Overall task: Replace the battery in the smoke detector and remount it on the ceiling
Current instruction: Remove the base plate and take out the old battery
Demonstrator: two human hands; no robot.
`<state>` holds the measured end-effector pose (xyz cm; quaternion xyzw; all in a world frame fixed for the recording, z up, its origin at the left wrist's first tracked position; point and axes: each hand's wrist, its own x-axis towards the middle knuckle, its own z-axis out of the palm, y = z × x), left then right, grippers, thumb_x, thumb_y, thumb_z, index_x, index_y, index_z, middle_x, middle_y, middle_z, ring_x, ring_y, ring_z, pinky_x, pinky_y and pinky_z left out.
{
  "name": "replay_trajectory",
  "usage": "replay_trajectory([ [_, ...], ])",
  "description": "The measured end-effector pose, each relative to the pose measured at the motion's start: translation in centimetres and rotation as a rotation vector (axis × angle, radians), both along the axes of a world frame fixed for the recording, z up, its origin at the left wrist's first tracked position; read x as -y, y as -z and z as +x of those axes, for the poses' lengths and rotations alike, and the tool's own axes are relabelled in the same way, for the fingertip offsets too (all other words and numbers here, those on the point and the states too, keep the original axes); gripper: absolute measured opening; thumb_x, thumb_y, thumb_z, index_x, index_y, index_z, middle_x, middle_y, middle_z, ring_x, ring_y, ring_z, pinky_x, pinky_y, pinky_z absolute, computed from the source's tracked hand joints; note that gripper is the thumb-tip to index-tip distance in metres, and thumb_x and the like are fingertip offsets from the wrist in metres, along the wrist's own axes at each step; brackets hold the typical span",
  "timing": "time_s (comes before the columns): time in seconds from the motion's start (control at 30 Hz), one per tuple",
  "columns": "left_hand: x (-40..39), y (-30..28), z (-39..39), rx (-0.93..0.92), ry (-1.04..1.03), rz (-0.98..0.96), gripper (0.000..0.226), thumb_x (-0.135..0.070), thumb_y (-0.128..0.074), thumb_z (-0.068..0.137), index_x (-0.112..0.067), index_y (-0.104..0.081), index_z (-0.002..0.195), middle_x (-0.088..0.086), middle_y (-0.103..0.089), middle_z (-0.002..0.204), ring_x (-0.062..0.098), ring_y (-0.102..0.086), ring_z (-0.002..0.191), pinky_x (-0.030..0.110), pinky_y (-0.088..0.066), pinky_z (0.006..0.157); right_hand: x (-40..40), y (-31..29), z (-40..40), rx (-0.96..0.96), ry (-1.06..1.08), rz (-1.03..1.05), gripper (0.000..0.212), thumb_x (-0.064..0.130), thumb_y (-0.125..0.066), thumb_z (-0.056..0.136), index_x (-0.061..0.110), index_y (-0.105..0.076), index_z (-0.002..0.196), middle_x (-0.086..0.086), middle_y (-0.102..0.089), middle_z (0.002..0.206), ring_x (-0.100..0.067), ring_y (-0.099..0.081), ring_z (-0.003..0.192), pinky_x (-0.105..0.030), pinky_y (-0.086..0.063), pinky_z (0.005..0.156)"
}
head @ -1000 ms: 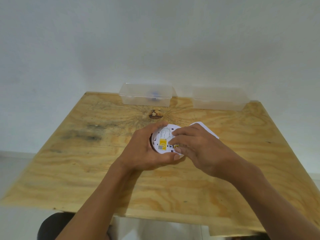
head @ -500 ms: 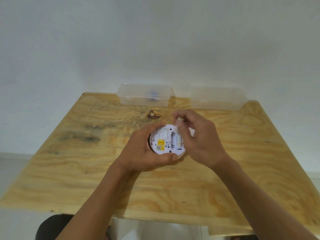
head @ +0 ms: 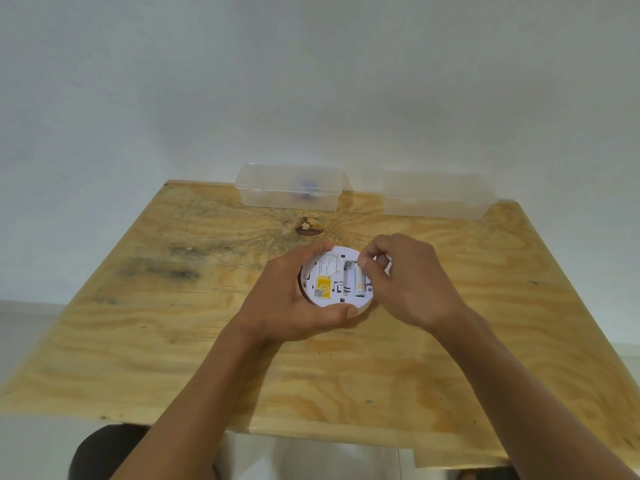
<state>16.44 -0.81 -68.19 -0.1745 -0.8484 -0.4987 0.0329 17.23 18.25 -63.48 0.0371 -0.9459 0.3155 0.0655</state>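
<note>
both hands busy over the counter (head: 180,344). left hand (head: 291,299) gripped the smoke detector (head: 332,282). right hand (head: 408,282) pinched the battery (head: 360,281) top.

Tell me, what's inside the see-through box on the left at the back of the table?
Inside the left clear box there is something small and blue, blurred by the plastic, so what it is cannot be told. The rest looks bare.

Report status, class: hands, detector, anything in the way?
Left hand grips smoke detector, back up. Right hand fingertips pinch top end of battery in its bay. Nothing in the way.
</note>
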Motion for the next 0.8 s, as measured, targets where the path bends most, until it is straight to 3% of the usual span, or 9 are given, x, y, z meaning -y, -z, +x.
replay_trajectory([
  [0.23, -0.1, 0.0, 0.0, -0.001, -0.013, -0.024, 0.099, -0.058, -0.082, 0.05, -0.018, -0.057, 0.137, -0.007, -0.068, 0.125, 0.003, -0.066, 0.111, 0.02, -0.054, 0.091, 0.4, 0.0, -0.5, 0.032, -0.01, 0.004, 0.013, 0.031, -0.062, 0.092, 0.021, -0.067, 0.086, 0.004, -0.062, 0.087, -0.015, -0.057, 0.084, -0.033, -0.048, 0.068],
  [0.43, -0.1, -0.2, 0.0, -0.002, -0.012, -0.039, 0.101, -0.061, -0.081, 0.049, -0.019, -0.058, 0.138, -0.008, -0.068, 0.127, 0.002, -0.065, 0.113, 0.013, -0.051, 0.091, 0.5, 0.4, -1.0, 0.064, -0.012, -0.038, 0.011, 0.025, -0.061, 0.093, 0.019, -0.063, 0.084, 0.013, -0.054, 0.066, -0.014, -0.053, 0.075, -0.03, -0.043, 0.061],
  [0.57, -0.2, -0.3, 0.1, 0.0, -0.014, -0.04, 0.1, -0.059, -0.081, 0.048, -0.018, -0.059, 0.137, -0.008, -0.068, 0.126, 0.002, -0.065, 0.111, 0.01, -0.049, 0.089, 0.3, 0.5, -1.0, 0.068, -0.014, -0.083, 0.01, 0.025, -0.06, 0.093, 0.018, -0.064, 0.088, 0.011, -0.059, 0.07, -0.012, -0.055, 0.071, -0.025, -0.04, 0.059],
  [0.67, -0.2, -0.3, 0.1, 0.003, -0.02, -0.039, 0.098, -0.057, -0.081, 0.048, -0.018, -0.06, 0.136, -0.008, -0.069, 0.123, -0.004, -0.065, 0.107, 0.005, -0.047, 0.085, 0.1, 0.2, -0.6, 0.04, -0.013, -0.136, 0.01, 0.024, -0.06, 0.094, 0.017, -0.063, 0.088, 0.014, -0.062, 0.075, -0.001, -0.057, 0.068, -0.012, -0.039, 0.051],
  [0.8, -0.3, -0.2, 0.2, 0.018, -0.022, -0.016, 0.094, -0.054, -0.083, 0.049, -0.02, -0.061, 0.134, -0.01, -0.071, 0.119, -0.001, -0.068, 0.105, 0.014, -0.053, 0.085, 0.3, -0.1, 0.4, -0.037, 0.005, -0.206, 0.015, 0.034, -0.067, 0.089, 0.022, -0.061, 0.085, 0.013, -0.064, 0.079, -0.001, -0.058, 0.069, -0.013, -0.034, 0.053],
])
